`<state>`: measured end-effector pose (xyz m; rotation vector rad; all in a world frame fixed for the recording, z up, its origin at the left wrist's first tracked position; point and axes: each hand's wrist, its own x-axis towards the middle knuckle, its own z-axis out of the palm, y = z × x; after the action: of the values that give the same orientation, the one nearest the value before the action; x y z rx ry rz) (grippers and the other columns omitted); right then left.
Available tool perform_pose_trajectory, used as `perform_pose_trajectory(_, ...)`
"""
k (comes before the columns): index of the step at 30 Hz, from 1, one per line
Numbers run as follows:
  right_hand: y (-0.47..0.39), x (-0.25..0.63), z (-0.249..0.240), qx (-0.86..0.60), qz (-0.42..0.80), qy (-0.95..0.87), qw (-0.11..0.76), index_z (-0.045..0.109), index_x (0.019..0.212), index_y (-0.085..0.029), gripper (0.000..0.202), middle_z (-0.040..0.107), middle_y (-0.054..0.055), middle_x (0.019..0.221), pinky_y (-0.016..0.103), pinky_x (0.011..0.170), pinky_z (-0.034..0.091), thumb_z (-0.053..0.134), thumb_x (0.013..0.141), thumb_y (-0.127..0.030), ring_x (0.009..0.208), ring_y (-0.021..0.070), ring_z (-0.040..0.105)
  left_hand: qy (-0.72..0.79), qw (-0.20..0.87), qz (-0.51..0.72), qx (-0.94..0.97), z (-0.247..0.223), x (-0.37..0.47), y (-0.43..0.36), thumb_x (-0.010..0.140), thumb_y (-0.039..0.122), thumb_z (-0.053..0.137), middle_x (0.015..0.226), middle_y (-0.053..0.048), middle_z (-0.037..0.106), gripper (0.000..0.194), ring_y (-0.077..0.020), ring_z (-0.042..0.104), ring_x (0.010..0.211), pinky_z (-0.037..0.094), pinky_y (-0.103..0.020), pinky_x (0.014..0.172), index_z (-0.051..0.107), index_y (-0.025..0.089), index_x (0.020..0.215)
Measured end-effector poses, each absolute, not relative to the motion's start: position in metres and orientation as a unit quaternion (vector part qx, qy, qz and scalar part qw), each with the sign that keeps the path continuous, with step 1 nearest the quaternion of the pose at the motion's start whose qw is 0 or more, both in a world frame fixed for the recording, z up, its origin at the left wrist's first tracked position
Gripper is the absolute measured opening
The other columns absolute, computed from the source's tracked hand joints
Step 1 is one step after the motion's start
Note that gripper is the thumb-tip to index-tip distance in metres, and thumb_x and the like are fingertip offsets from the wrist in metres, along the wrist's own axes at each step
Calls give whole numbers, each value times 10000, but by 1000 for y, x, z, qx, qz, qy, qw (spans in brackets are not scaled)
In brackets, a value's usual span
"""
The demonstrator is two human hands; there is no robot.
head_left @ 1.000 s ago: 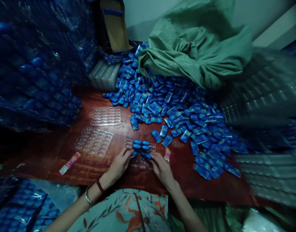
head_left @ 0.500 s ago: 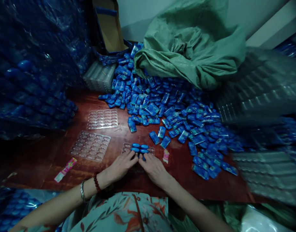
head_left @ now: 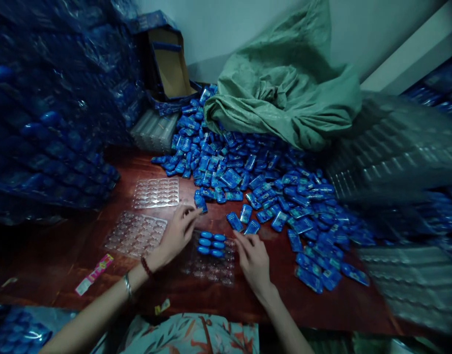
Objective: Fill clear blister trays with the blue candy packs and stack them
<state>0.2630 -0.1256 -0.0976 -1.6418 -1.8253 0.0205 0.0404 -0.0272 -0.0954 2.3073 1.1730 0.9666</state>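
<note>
A clear plastic tray point(head_left: 211, 270) lies before me, with several blue items point(head_left: 211, 244) in its upper rows. My left hand point(head_left: 180, 231) is up and left of it, fingertips at a blue packet point(head_left: 200, 201) on the near edge of the pile; the fingers look bent, and whether they grip it is unclear. To the right of the tray, my right hand point(head_left: 253, 258) hangs with fingers partly spread and nothing visible in them, just below two or three loose blue packets point(head_left: 234, 221).
A large pile of blue packets point(head_left: 263, 172) covers the back and right. Two clear trays point(head_left: 155, 192) lie left. Around stand a green sack point(head_left: 285, 103), an open box point(head_left: 170, 69), stacked trays point(head_left: 399, 275) and wrapped blue packs point(head_left: 64, 147). A pink strip point(head_left: 94, 274) lies front left.
Both hands have left the tray and moved apart, left hand up-left and right hand rightward. More blue items now show in the tray. The pink piece at right is no longer visible.
</note>
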Motion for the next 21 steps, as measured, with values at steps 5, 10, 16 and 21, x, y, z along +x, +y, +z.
perform_pose_trajectory(5,-40,301,-97,-663,49,-623,412,680,1009,-178,289,608,60,844,318,758,458,433,933,-308,809,183,571,507,185,252,803,-93,70,61,880,329,527,1077,-113,527,386,-234,552,974,463,-382,859,520,152,1223)
perform_pose_trajectory(10,38,306,-87,-670,46,-663,330,671,1053,-183,288,628,83,942,348,826,434,440,919,-291,926,221,546,510,160,199,821,-97,91,93,871,382,536,1047,-110,547,398,-257,554,977,461,-387,848,544,159,1200)
perform_pose_trajectory(16,62,289,-88,-705,20,-694,149,601,1169,-200,359,578,125,1066,385,760,424,526,879,-398,988,284,502,489,155,207,833,-89,118,123,914,256,453,1044,-103,564,269,-218,551,1010,449,-339,900,570,145,1129)
perform_pose_trajectory(21,39,284,-107,-706,17,-696,128,441,1336,-191,463,520,150,1171,423,799,430,501,886,-282,1037,294,495,488,127,142,852,-78,151,160,861,207,525,1166,-137,513,374,-252,539,1050,455,-370,885,485,139,1227)
